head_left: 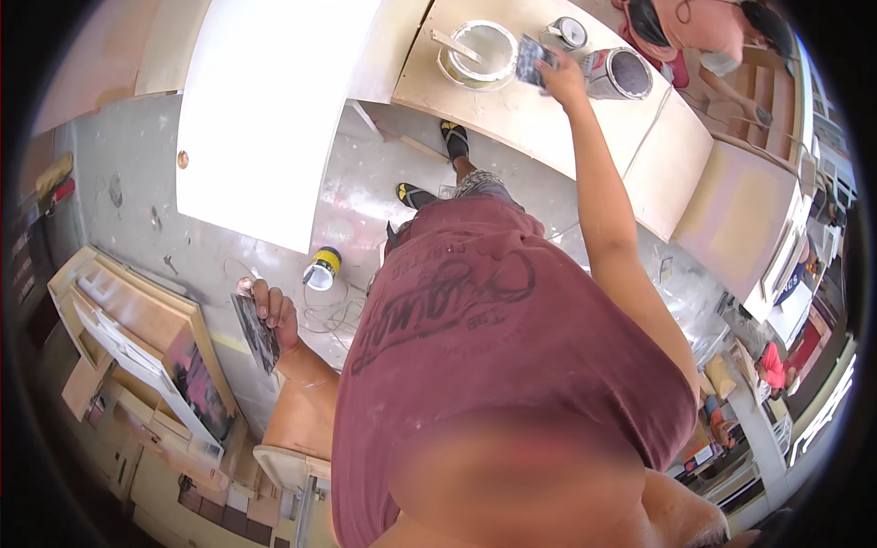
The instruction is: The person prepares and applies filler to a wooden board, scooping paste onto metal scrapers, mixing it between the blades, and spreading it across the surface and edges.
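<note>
Presently seen from the side of the room, one worker in a maroon shirt (457,274), hands wide apart.

Item, left hand (280,316): held low to the worker's left, above the floor; fingers bent, closed on a dark flat blade (258,334), its broad face smeared with pale matter.

Item, right hand (564,79): arm stretched out over the desk (516,111); fingers and thumb clamped on a second piece, a dark flat plate (533,61), greyish-white marks on its face. Plate positioned just beside the bucket; whether it touches the rim, I cannot tell.

Item, white bucket (484,57): round, open, on the desk, a wooden stick (454,45) lying across its rim.

Items, two cans, crowding the right hand: a small can (566,34) beyond it, and a larger can (625,75) just to its right.

Item, large white panel (265,119): left of the desk, with one small round brown mark near its edge.

Item, yellow-and-black pot (323,268): on the floor near the left hand, a thin cable (331,317) loosely coiled nearby.

Item, wooden cabinet pieces (151,338): stacked at far left.

Item, another person (694,27): past the cans, one arm extended.
</note>
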{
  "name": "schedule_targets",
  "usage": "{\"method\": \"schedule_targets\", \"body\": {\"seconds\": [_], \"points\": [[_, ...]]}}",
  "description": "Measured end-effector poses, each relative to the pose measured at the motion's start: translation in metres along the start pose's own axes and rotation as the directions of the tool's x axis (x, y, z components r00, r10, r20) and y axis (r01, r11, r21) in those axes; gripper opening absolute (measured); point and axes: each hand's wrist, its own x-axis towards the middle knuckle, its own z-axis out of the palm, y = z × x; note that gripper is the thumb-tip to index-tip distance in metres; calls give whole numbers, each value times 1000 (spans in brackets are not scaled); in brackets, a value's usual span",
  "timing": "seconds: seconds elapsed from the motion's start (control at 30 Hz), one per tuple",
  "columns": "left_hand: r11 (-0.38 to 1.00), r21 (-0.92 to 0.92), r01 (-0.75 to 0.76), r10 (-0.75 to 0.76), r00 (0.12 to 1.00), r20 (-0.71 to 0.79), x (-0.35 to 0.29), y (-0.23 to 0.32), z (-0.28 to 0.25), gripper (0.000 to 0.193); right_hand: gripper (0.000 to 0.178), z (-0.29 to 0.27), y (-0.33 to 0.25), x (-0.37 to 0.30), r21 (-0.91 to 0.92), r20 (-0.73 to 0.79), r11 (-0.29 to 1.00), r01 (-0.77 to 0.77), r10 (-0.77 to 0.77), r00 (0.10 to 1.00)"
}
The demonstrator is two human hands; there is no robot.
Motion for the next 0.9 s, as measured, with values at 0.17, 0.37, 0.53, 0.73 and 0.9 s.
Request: {"method": "schedule_targets", "body": {"seconds": [0.17,0.37,0.53,0.73,0.9], "points": [[997,73,-4,9,997,-73,4,-21,24,38,38,58,-47,49,-459,187,851,257,-191,964],[998,57,-9,22,974,-226,-10,-41,33,31,28,118,-8,94,-700,393,623,348,-71,917],[996,24,-87,90,949,-302,-32,-59,40,33,24,145,13,114,-710,469,574,407,-46,882],[987,157,-25,93,894,-437,-22,-60,54,33,25,155,27,123,-693,518,581,427,-10,855],[858,511,52,271,799,-537,22,-66,73,35,25,118,-4,101,-697,471,584,416,-64,880]]}}
